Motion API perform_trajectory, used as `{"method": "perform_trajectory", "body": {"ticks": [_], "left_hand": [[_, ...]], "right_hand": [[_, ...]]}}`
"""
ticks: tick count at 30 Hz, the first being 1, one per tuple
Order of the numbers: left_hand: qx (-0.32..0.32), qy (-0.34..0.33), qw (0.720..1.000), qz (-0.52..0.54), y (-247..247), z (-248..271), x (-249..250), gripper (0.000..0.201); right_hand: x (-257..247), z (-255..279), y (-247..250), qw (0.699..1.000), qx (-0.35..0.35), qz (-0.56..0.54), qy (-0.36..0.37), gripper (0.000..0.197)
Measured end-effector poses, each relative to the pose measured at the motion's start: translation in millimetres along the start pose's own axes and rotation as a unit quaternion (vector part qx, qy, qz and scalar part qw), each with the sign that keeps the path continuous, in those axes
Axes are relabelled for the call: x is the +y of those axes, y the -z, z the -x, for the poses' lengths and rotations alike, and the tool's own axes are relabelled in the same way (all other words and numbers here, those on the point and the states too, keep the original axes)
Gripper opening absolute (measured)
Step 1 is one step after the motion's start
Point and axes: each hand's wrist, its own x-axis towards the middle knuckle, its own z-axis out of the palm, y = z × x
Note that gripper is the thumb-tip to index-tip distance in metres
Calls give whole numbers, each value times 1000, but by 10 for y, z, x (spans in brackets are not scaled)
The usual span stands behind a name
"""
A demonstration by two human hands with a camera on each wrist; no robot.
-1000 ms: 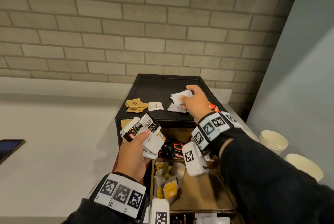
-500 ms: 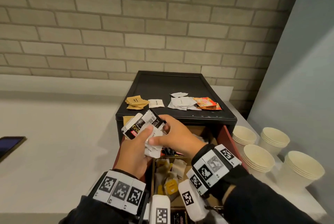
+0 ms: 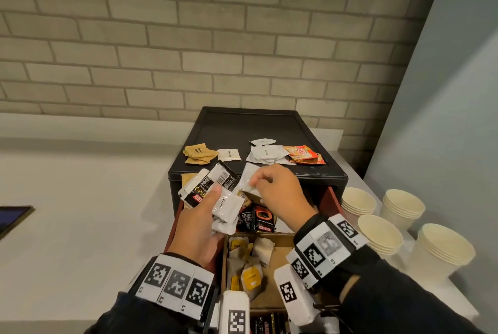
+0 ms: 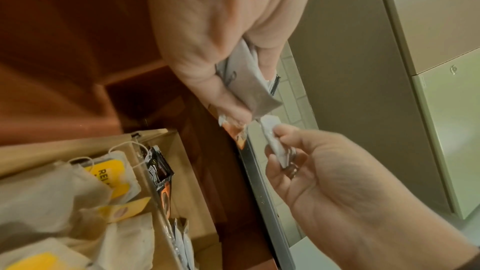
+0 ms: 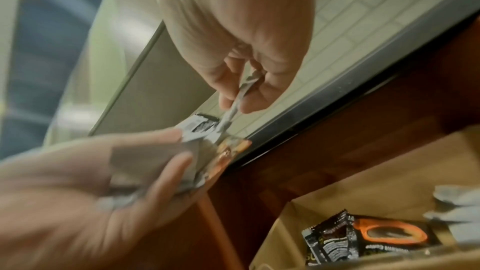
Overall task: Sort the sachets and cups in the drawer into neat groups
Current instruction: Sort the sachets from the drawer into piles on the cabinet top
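Just below centre of the head view, the left hand [image 3: 200, 222] has its grip clamped on a fanned bundle of sachets [image 3: 213, 193], thumb on top, held above the left edge of the open drawer [image 3: 330, 199]. Right beside it, the right hand [image 3: 280, 196] pinches a single white sachet [image 3: 249, 176] between thumb and fingertips; the wrist views show that sachet's lower end touching the bundle. Both hands hang in front of the front lip of the black cabinet top [image 3: 242, 129].

On that top, toward its front edge, lie separate groups: brown sachets [image 3: 199, 154] at the left, one white sachet beside them, a white pile [image 3: 266, 153] in the middle, and orange sachets [image 3: 304, 154] at the right. The rear half of the top is bare.

In the drawer, black-and-orange sachets [image 3: 260, 219] sit in the back compartment and yellow-tagged tea bags [image 3: 250, 266] in the nearer left one; bare brown floor shows to their right.

At the lower right of the frame, four stacks of paper cups [image 3: 377, 234] stand on the white table [image 3: 80, 212], close to the drawer's right wall. A dark tablet [image 3: 13, 216] lies at the left edge.
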Motion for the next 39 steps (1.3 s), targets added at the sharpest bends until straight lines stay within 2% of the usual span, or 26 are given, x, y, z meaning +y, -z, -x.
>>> {"method": "perform_trajectory", "body": {"ticks": [2,5,7,13,14,16,19,21,24,26,28,30,32,33,36,37,39], "left_hand": [[-1,1,1000,-3,7,-3,6,40],[-8,4,1000,0,13,8,10,39],[-11,1,1000,6,11,18,8,37],[-12,0,1000,15,-3,21,12,27],[-11,-3,1000,14,-5,19,10,26],[-2,-7,1000,18,1,7,9,24],[13,-1,999,32,2,-4,25,26],[13,1,999,33,-5,-1,25,31],[14,-4,999,31,-8,-1,14,35],[17,-6,999,28,-3,-12,12,37],[17,-6,1000,22,11,-31,6,37],[11,-1,1000,16,19,-40,2,38],[9,3,1000,14,30,-57,-3,38],[8,3,1000,15,33,-61,-4,38],[6,2,1000,16,40,-66,-5,39],[6,1,1000,15,41,-66,-9,41],[7,2,1000,15,44,-73,-15,42]], "right_hand": [[-72,53,-68,998,-41,39,41,17],[-80,103,-237,989,-95,99,52,41],[-68,108,-306,987,-95,124,47,44],[-91,-1,-168,994,-106,38,13,13],[-81,-31,-122,994,-104,15,-2,13],[-64,-94,-25,995,-81,-49,-41,17],[-43,-231,114,985,-13,-139,-97,13],[-18,-378,178,982,33,-151,-104,18],[27,-625,229,988,111,-88,-58,28],[14,-746,259,986,165,-18,-21,27],[0,-852,275,983,177,51,10,24],[-18,-936,249,986,138,93,14,26],[-2,-1013,162,984,55,167,-10,34],[31,-1046,110,973,9,228,-27,41],[135,-1069,26,910,-111,393,-78,56],[157,-1050,26,903,-135,400,-84,55],[169,-1010,41,913,-150,371,-79,53]]}}
